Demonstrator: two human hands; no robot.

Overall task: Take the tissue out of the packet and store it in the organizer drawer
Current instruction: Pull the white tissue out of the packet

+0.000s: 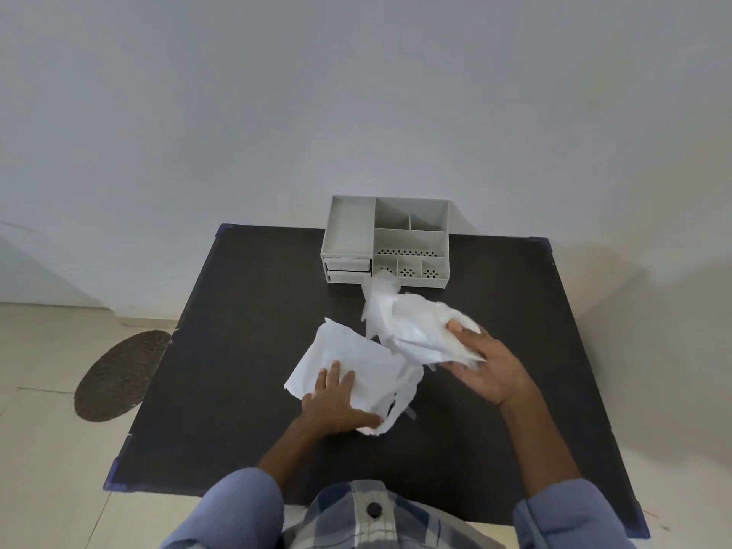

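A white tissue [348,360] lies spread on the black table [222,390], near the middle. My left hand [336,402] rests flat on its near part, fingers apart, thumb at the tissue's crumpled near edge. My right hand [489,366] grips a clear plastic packet [412,322] with white tissue inside, lifted just right of the flat tissue; the packet's open end points toward the organizer. The grey organizer [386,241] stands at the table's far edge, with two small drawers [348,270] at its lower left, both looking closed.
The organizer has open top compartments and perforated front slots. A dark round mat [119,376] lies on the tiled floor left of the table. A white wall stands behind the table.
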